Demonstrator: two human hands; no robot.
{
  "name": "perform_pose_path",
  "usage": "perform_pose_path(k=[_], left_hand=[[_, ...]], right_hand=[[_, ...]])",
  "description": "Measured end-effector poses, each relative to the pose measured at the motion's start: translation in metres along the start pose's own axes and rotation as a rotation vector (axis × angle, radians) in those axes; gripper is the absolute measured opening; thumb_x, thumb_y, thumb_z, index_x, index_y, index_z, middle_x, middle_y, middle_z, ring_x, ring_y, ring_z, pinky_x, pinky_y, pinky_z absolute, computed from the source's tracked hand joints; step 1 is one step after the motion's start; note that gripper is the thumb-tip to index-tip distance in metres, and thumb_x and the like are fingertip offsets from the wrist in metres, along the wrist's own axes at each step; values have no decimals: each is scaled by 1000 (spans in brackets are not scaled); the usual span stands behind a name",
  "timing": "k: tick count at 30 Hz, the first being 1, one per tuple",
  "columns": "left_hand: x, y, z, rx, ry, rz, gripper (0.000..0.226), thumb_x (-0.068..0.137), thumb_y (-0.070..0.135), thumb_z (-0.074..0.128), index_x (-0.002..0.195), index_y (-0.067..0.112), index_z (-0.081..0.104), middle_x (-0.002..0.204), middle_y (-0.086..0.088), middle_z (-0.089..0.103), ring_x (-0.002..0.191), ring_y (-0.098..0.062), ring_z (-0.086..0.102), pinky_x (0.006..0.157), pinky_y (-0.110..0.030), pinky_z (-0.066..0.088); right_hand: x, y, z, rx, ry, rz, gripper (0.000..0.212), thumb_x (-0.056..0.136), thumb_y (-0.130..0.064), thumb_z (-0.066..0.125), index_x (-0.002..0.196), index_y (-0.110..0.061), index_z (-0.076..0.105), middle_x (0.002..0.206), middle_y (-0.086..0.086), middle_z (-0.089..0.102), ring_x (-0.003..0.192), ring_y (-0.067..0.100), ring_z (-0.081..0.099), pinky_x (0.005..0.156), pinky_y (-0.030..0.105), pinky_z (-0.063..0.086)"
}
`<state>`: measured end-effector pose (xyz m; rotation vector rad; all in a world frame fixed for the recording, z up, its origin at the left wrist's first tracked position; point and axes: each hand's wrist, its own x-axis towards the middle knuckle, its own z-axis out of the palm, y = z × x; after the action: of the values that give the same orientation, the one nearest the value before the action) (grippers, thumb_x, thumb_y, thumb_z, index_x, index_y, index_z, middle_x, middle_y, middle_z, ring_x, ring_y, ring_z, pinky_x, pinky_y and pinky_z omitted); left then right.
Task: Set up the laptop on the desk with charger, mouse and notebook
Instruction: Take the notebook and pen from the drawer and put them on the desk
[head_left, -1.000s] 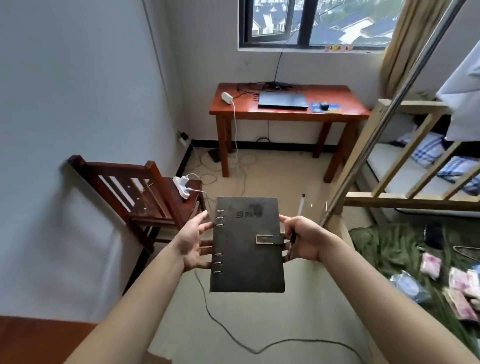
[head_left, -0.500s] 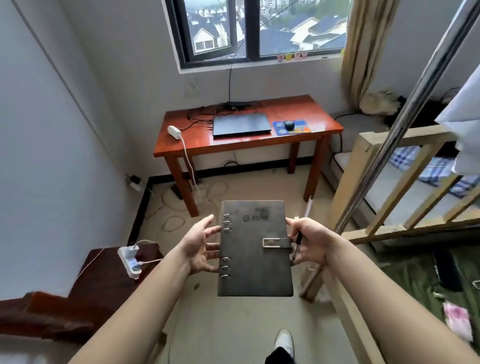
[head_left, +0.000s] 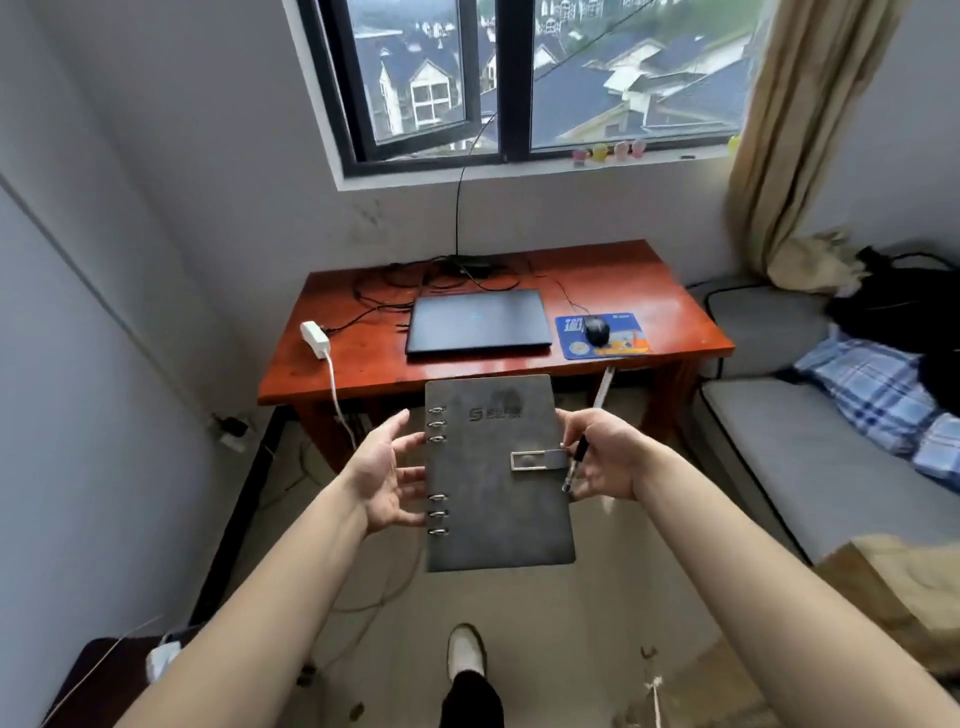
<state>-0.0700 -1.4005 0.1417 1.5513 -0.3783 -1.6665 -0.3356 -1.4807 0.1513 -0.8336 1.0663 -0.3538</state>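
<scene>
Hovering mid-frame, the grey ring-bound notebook (head_left: 493, 478) sits flat between both hands. The left hand (head_left: 387, 470) props its ringed edge with straight, spread fingers; the right hand (head_left: 605, 457) curls its fingers round a pen (head_left: 575, 465) at the clasp edge. Above, the table (head_left: 649, 291) bears the shut laptop (head_left: 478, 322), mouse (head_left: 596, 330) and charger (head_left: 314, 338).

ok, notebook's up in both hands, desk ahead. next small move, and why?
Probably step forward and set the notebook on the bare desk strip left of the closed laptop: the left hand and right hand hold it short of the desk, and the mouse takes the right side.
</scene>
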Motion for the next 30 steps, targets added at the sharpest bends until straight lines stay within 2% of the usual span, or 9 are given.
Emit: perform_pose_path(k=[3,6,10,11,15,17,20,25,30], left_hand=[[69,53,15,16,-29,5,57,89,69,43,121,26,66,106,-15,62,100,-33,61,90,-53,49],[136,108,36,43,-68,21,56,90,68,41,120,28,65,109,-15,60,105,-34,60,90,-53,48],[214,200,76,116,-146,25,54,92,67,40,126,30,59,120,-17,62,109,-31,61,91,-53,50],[232,225,90,141,-156,28,54,92,67,41,127,31,59,124,-18,61,110,-30,62,93,-54,50],[293,291,140,212,-194,32,51,89,69,44,121,34,61,127,-18,59,113,-30,62,94,-59,50],[331,311,166,236,-203,21,50,89,69,44,119,34,62,125,-17,60,113,-31,62,97,-63,46],[390,335,209,260,-210,-10,47,89,67,46,117,32,63,124,-18,61,112,-32,63,98,-65,45],[496,365,288,229,-150,-42,49,90,65,47,122,30,61,120,-15,62,107,-29,63,88,-54,52],[575,389,355,196,-85,-126,53,91,66,45,130,33,55,117,-11,60,105,-26,62,83,-50,51]], right_hand=[[60,-49,-25,47,76,-9,55,70,-4,38,115,-24,62,120,11,58,110,32,59,100,55,47],[112,-101,-52,68,147,-34,51,66,-6,41,112,-25,48,115,11,54,103,31,60,82,40,47],[165,-186,-91,60,205,-55,46,75,-8,36,114,-30,45,111,8,52,67,20,62,59,26,42],[176,-208,-104,78,205,-73,43,77,-8,34,112,-30,45,112,9,53,67,21,63,59,25,42],[214,-262,-162,117,226,-96,48,80,-8,35,120,-22,57,118,11,55,106,30,55,88,46,46],[237,-282,-195,116,253,-105,53,80,-9,36,126,-20,60,116,10,54,106,29,54,87,46,45],[281,-309,-248,128,286,-80,46,80,-10,36,117,-30,55,115,8,55,106,27,55,89,46,45],[361,-358,-353,142,262,-36,38,82,-12,36,115,-28,46,114,6,51,106,27,51,85,41,42],[423,-406,-436,126,250,58,35,82,-12,36,109,-27,55,108,3,53,101,24,51,81,38,44]])
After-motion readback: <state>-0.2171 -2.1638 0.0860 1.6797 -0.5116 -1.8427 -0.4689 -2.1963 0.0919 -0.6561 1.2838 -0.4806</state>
